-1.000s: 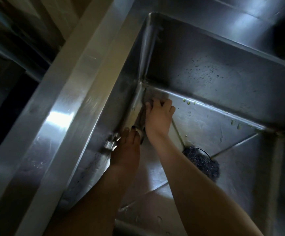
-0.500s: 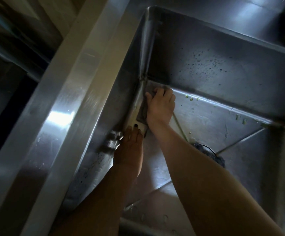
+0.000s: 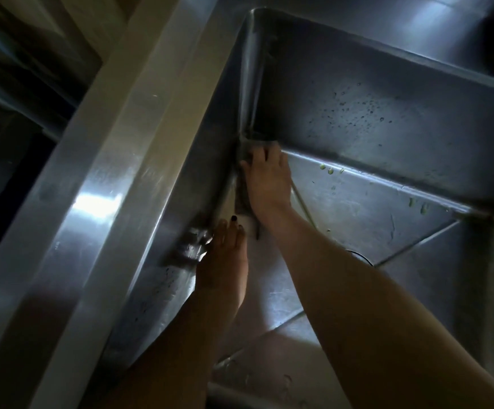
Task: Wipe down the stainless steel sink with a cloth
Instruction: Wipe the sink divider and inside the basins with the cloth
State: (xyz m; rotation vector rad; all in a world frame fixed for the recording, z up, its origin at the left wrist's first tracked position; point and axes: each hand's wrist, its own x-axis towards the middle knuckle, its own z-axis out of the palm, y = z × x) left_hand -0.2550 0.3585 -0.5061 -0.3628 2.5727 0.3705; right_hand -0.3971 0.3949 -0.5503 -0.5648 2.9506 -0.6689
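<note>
Across most of the view, from twelve o'clock round to six, spreads the stainless steel sink, its deep basin seen from above, dimly lit. Its broad rim runs as a bright band from seven o'clock up toward twelve. Water droplets speckle the far wall at about one o'clock. The basin floor shows creases running toward the drain, of which only a thin dark edge peeks out beside the right forearm, near centre.

At the far-left bottom corner of the basin, just above centre, lies the cloth, a dark grey piece pushed into the seam where wall and floor meet. The right hand lies flat on it, fingers spread and pointing toward twelve o'clock, pressing it down rather than gripping it. The left hand, below it toward six o'clock, rests with fingers extended and close together against the left wall's base; its dark-nailed fingertips touch the cloth's pale lower edge. Whether it grips anything cannot be told.

Small green food scraps sit along the far seam at two and three o'clock.
</note>
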